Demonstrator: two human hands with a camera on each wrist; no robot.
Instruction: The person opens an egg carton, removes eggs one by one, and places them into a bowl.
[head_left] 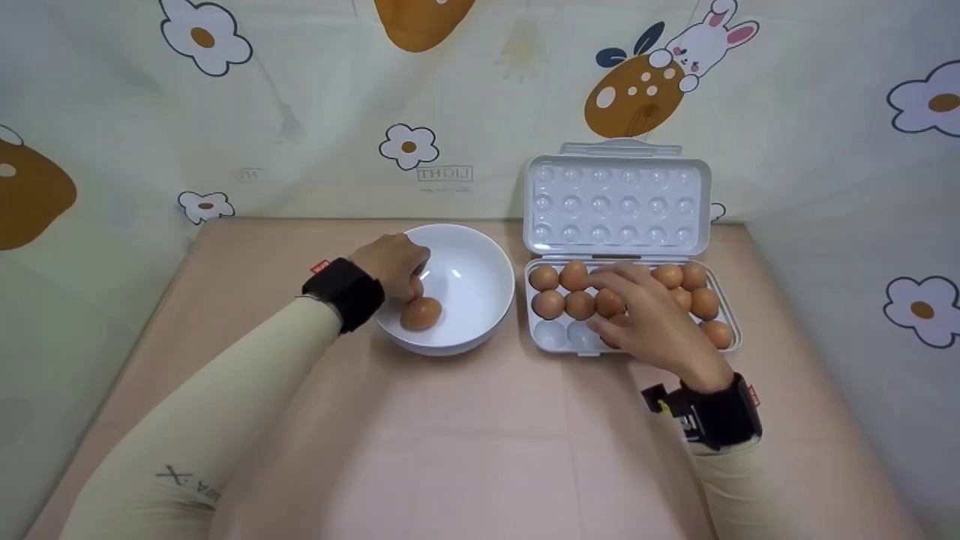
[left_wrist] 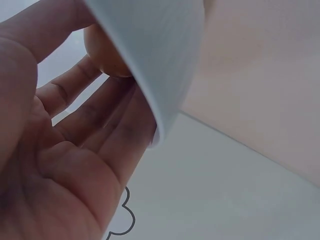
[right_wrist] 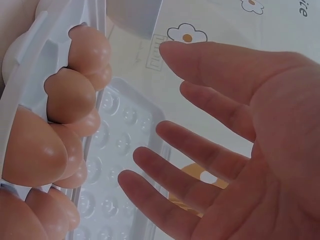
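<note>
A white bowl [head_left: 472, 300] stands left of centre on the table. My left hand [head_left: 394, 266] reaches over its left rim, and a brown egg [head_left: 420, 313] lies inside by the thumb. In the left wrist view, thumb and fingers close around an egg [left_wrist: 105, 52]; the bowl rim hides their tips and part of the shell. My right hand [head_left: 649, 315] hovers over the egg carton [head_left: 536, 341], fingers spread and slightly bent. Nothing lies between them in the right wrist view. Brown eggs [right_wrist: 72, 95] sit in the carton's cells; the right hand hides some in the head view.
The carton's clear lid [head_left: 615, 202] stands raised at the back, against a patterned curtain [head_left: 315, 112]. Two front-left cells [head_left: 551, 335] hold no egg. A pink-beige tabletop [head_left: 480, 450] lies under everything, with the bowl close to the carton.
</note>
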